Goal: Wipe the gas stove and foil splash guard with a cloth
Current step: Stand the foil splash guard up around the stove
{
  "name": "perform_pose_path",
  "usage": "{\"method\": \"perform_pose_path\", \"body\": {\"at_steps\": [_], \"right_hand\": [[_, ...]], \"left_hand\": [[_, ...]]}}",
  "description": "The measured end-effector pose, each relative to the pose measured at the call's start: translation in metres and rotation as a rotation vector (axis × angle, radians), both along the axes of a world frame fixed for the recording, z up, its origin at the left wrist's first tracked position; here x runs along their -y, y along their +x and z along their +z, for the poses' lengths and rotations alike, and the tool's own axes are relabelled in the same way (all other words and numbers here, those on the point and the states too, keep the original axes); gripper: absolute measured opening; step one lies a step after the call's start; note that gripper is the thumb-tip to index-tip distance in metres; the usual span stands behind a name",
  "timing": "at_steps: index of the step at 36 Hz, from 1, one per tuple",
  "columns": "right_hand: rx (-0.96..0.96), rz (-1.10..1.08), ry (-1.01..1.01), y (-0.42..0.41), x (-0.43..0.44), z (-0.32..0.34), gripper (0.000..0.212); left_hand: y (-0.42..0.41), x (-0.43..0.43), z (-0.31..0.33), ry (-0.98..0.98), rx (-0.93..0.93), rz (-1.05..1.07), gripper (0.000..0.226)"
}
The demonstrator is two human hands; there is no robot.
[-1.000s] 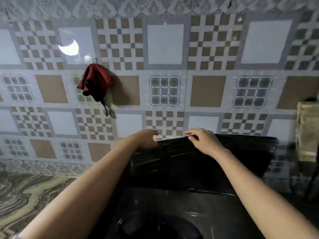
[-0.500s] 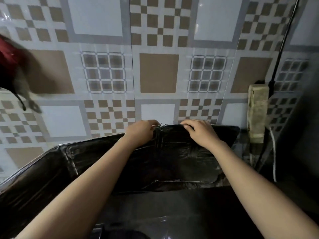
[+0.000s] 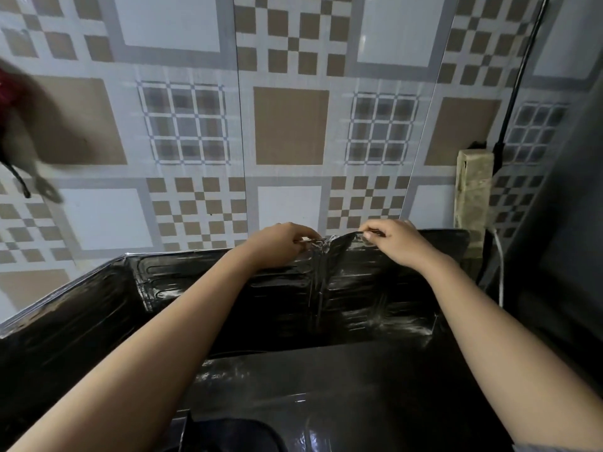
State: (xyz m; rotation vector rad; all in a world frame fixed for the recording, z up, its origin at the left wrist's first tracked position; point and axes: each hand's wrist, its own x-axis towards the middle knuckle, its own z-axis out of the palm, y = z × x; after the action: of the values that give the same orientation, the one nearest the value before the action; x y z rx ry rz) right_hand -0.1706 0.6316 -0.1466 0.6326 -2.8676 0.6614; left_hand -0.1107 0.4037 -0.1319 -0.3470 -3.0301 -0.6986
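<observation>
**Both hands pinch the top edge of the foil guard; no cloth in hand**

Head view: The foil splash guard (image 3: 375, 288) stands upright behind the gas stove (image 3: 342, 386), its long axis running from 9 o'clock to 3 o'clock across the frame, with a side wing folding toward the camera at about 8 o'clock. A vertical crease or seam runs down its back panel, dead centre. The left hand (image 3: 280, 243) and the right hand (image 3: 394, 243) sit on either side of that seam, at 12 o'clock from the stove top, each pinching the guard's upper rim; the fingers are closed on the foil, and the two hands are near each other but apart. The seam lies between them, at 3 o'clock from the left hand and 9 o'clock from the right, so neither is clearly nearer.

Neither hand holds a cloth. A red fabric item (image 3: 6, 89), blurred and cut off by the frame, hangs on the tiled wall (image 3: 290, 125) at about 10 o'clock, well apart from the left hand; whether it is the wiping cloth cannot be told. If it is, the left arm looks the nearer one to fetch it. Wiping appears not yet begun here.
</observation>
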Motion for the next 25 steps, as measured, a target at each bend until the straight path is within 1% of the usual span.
{"method": "perform_pose_path", "body": {"at_steps": [4,8,11,13,16,20,25], "right_hand": [[0.007,-0.005,-0.032,0.001,-0.007,-0.001,0.023],[-0.086,0.01,-0.032,0.006,-0.004,0.0,0.022],[-0.065,0.119,-0.081,0.01,0.005,-0.001,0.023],[-0.055,0.173,-0.065,0.012,0.011,-0.003,0.027],[-0.09,0.152,-0.027,0.013,0.014,-0.004,0.029],[-0.005,0.138,-0.116,0.008,0.006,-0.009,0.027],[-0.003,0.102,-0.129,0.004,0.003,-0.013,0.027]], "left_hand": [[-0.001,-0.005,0.0,0.015,0.013,-0.01,0.03],[-0.004,-0.008,-0.001,0.01,-0.01,0.001,0.028],[-0.004,-0.01,-0.002,0.012,-0.018,-0.013,0.028],[-0.004,-0.011,-0.002,0.016,-0.025,-0.014,0.028],[-0.003,-0.009,-0.002,0.031,-0.033,-0.009,0.028],[-0.001,-0.009,-0.001,0.062,-0.03,-0.034,0.028],[0.001,-0.013,-0.004,0.074,-0.076,-0.022,0.028]]}}
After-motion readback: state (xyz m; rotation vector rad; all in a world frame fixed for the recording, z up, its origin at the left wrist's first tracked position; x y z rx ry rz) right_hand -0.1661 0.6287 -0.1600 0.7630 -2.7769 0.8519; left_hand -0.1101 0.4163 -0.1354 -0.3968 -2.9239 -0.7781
